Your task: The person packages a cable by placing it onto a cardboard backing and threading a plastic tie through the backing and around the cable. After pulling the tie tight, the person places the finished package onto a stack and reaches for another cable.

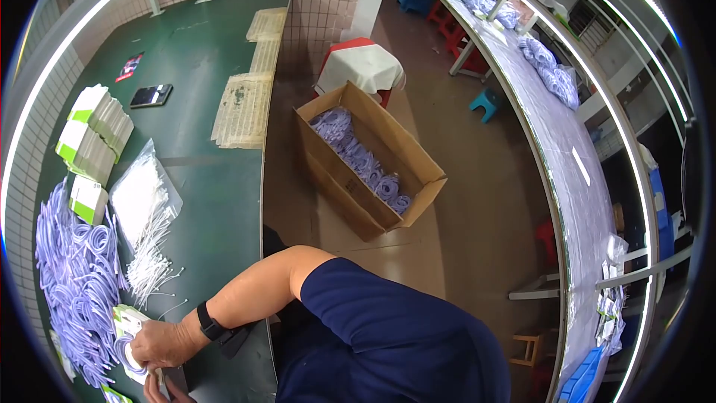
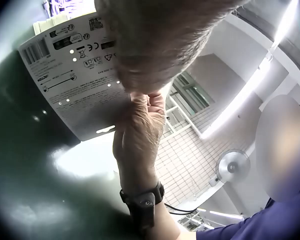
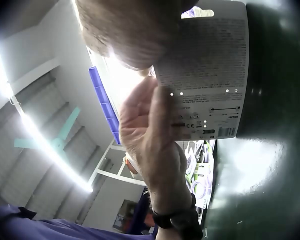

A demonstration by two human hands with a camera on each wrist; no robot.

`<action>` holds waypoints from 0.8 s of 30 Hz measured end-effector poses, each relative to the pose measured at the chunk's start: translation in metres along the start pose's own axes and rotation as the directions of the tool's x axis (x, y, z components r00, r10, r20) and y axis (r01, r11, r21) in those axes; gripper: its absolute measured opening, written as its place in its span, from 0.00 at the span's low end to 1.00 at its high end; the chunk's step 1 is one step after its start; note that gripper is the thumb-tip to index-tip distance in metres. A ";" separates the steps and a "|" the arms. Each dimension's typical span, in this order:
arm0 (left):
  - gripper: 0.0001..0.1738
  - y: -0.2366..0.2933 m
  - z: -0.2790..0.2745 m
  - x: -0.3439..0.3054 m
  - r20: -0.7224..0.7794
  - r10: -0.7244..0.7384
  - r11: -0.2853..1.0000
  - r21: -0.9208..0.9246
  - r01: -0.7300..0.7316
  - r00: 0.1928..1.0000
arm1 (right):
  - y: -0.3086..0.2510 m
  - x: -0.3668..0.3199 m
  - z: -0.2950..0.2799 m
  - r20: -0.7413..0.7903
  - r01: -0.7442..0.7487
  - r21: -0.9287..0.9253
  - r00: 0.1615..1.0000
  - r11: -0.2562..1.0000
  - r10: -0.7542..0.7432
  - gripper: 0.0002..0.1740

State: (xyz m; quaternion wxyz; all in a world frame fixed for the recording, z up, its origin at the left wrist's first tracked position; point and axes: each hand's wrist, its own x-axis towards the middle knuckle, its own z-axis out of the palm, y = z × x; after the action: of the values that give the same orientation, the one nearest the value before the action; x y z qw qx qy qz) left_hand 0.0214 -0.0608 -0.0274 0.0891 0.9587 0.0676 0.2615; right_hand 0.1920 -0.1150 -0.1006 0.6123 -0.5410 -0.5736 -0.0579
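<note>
Card [image 2: 77, 85], flat and stiff with tiny round holes, is sitting between 2 hands over the smooth green table [image 1: 216, 201], with a smooth purple ring of cord [image 1: 120, 348] on its front. Left hand [image 3: 157, 132] is pinching the card's edge, thumb and fingers nearly together. Right hand [image 1: 160, 345] is holding its fingers bent over the ring; their tips are hiding, so I cannot tell what they are gripping. Bendy purple cords [image 1: 78, 283] are making a heap nearby, beside thin white strings [image 1: 153, 265] poking out of a shiny clear bag [image 1: 153, 179].
</note>
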 end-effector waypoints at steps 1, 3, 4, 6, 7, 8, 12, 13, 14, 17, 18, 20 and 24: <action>0.12 -0.004 0.000 -0.009 -0.081 0.004 1.000 0.003 -0.004 0.997 | -0.002 0.000 -0.003 0.001 0.017 -0.007 1.000 1.000 -0.017 0.09; 0.13 -0.013 -0.003 -0.031 -0.234 0.007 1.000 0.014 -0.004 0.972 | -0.006 -0.001 -0.005 0.004 0.047 -0.013 0.999 0.999 -0.047 0.09; 0.13 -0.014 -0.004 -0.041 -0.235 0.004 1.000 0.016 -0.001 0.972 | -0.006 -0.002 -0.004 0.006 0.048 -0.010 0.999 0.999 -0.048 0.09; 0.15 -0.012 -0.005 -0.060 0.153 -0.434 0.740 -0.502 0.448 0.888 | -0.005 -0.004 0.001 0.003 0.070 -0.010 0.998 0.998 -0.070 0.10; 0.17 -0.007 -0.006 -0.062 0.408 -0.518 0.445 -0.623 0.644 0.752 | -0.005 -0.005 0.003 0.001 0.080 -0.011 0.997 0.997 -0.080 0.10; 0.17 -0.002 -0.006 -0.061 0.407 -0.521 0.444 -0.621 0.645 0.750 | -0.007 -0.008 0.006 0.002 0.080 -0.007 0.997 0.997 -0.080 0.10; 0.25 -0.007 0.007 -0.059 0.728 -0.388 -0.639 -0.654 0.404 0.565 | -0.012 -0.019 0.011 0.026 0.221 0.040 0.975 0.974 -0.222 0.08; 0.31 -0.039 0.022 -0.070 0.729 -0.277 -0.662 -0.617 0.426 0.626 | -0.012 -0.020 0.010 0.031 0.269 0.023 0.963 0.963 -0.269 0.07; 0.38 -0.068 0.037 -0.088 0.716 -0.179 -0.684 -0.584 0.437 0.675 | -0.013 -0.022 0.009 0.045 0.315 0.026 0.948 0.949 -0.316 0.06; 0.29 -0.045 0.040 -0.112 0.699 -0.337 -0.757 -0.600 0.260 0.631 | -0.023 -0.024 0.002 0.139 0.372 0.092 0.914 0.924 -0.382 0.04; 0.16 -0.027 0.034 -0.106 0.714 -0.491 -0.777 -0.618 0.120 0.499 | -0.027 -0.023 -0.003 0.158 0.369 0.133 0.908 0.920 -0.387 0.04; 0.20 0.000 0.023 -0.101 0.625 -0.539 -0.680 -0.718 0.146 0.565 | -0.038 -0.015 -0.012 0.186 0.329 0.224 0.910 0.917 -0.372 0.03; 0.22 0.018 0.000 -0.085 0.563 -0.653 -0.523 -0.819 0.237 0.507 | -0.048 0.007 -0.028 0.336 -0.006 0.429 0.929 0.903 -0.154 0.12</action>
State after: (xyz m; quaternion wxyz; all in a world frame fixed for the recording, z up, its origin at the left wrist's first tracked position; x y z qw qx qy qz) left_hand -0.0493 -0.0935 -0.0653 0.8576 0.3137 0.3091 0.2655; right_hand 0.1793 -0.1508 -0.0595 0.5960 -0.3743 -0.6955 0.1444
